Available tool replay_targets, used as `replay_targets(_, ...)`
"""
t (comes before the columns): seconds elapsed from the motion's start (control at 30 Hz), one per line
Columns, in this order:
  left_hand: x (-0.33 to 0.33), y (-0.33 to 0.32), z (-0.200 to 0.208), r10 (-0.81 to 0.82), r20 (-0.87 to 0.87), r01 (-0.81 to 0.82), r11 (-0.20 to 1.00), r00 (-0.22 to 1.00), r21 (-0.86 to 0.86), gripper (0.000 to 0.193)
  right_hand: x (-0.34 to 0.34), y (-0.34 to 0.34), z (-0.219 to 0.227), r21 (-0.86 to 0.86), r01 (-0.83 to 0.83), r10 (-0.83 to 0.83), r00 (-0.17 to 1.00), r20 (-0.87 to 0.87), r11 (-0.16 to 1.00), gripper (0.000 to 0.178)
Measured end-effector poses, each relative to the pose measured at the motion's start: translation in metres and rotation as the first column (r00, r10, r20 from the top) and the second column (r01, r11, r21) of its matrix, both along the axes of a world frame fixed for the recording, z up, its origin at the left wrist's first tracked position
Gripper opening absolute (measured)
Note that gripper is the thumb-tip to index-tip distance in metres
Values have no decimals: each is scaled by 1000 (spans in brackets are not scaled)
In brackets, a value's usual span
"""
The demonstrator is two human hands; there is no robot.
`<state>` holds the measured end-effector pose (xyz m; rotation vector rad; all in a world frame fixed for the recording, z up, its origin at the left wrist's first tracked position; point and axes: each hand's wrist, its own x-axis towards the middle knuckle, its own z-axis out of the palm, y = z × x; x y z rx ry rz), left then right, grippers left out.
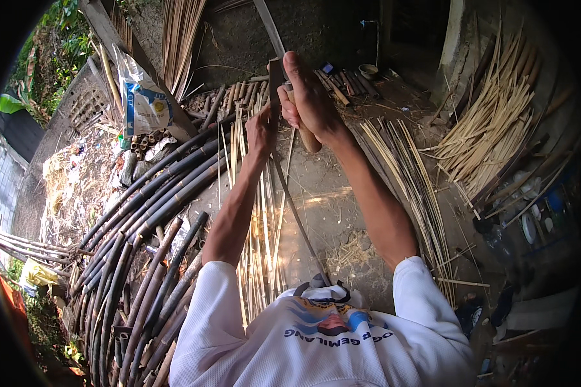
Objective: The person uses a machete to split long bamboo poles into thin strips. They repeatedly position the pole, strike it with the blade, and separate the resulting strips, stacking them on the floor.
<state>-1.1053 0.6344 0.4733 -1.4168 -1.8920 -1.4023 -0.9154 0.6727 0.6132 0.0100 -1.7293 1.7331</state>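
Note:
My right hand (310, 103) is closed round the wooden handle (311, 140) of a machete, thumb stretched along the top. Its long metal blade (270, 27) points up and away toward the far wall. Close beside it, my left hand (261, 132) is closed on a dark bamboo strip (274, 80). One end of the strip stands up next to the blade's base. The rest runs down between my forearms (290, 200) toward my white shirt. Whether blade and strip touch is hard to make out.
Dark bamboo poles (174, 177) lie piled on the left. Pale split strips (261, 226) lie below my left arm, more strips (413, 180) to the right. A large bundle of pale strips (490, 122) stands far right. A printed sack (142, 103) leans at the back left.

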Motion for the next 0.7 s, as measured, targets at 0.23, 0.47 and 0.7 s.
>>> replay_targets(0.23, 13, 28, -49, 118, 46, -123, 987, 992, 100, 15, -32, 22, -32, 264, 399, -419, 908, 22, 878, 62)
replay_targets(0.47, 10, 45, -50, 255, -141, -267, 961, 957, -74, 11, -28, 36, -25, -54, 343, -309, 895, 321, 938, 70)
replay_targets(0.7, 28, 63, 2, 109, -18, -111, 982, 994, -152, 31, -16, 87, -20, 362, 651, -680, 731, -61, 668, 83)
